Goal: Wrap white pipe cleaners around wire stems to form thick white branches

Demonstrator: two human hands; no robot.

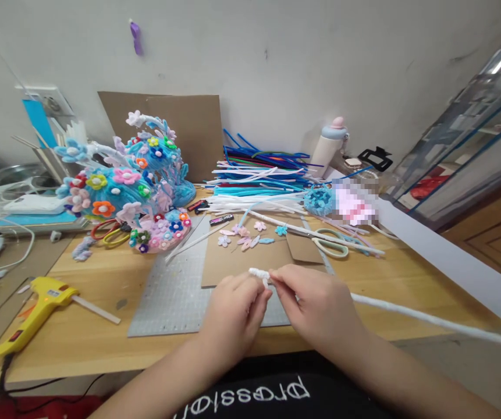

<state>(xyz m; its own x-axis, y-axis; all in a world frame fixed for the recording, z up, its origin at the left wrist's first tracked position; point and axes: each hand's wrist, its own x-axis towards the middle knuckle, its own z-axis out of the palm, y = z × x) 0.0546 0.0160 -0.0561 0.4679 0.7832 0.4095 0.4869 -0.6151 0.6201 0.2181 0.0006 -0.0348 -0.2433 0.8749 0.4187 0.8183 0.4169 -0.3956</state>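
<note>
A white pipe cleaner (433, 322) runs in from the right and passes behind my right hand (315, 294). Its near end is bent into a small fuzzy coil (259, 272) between my fingertips. My left hand (235, 305) is closed around the lower part of that coil, thumb pressed against the fingers. With thumb and index finger my right hand pinches the coil's right side. Both hands are above the front of a cardboard sheet (215, 269). Small pink and blue pipe cleaner flowers (244, 231) lie on the sheet just beyond them.
A grey cutting mat (163, 302) lies under the cardboard. To the left rests a yellow glue gun (49, 299). Flower-covered blue pipe cleaner pieces (117, 189) stand behind it. Bundled pipe cleaners (254, 192), scissors (333, 247) and a bottle (329, 145) are farther back.
</note>
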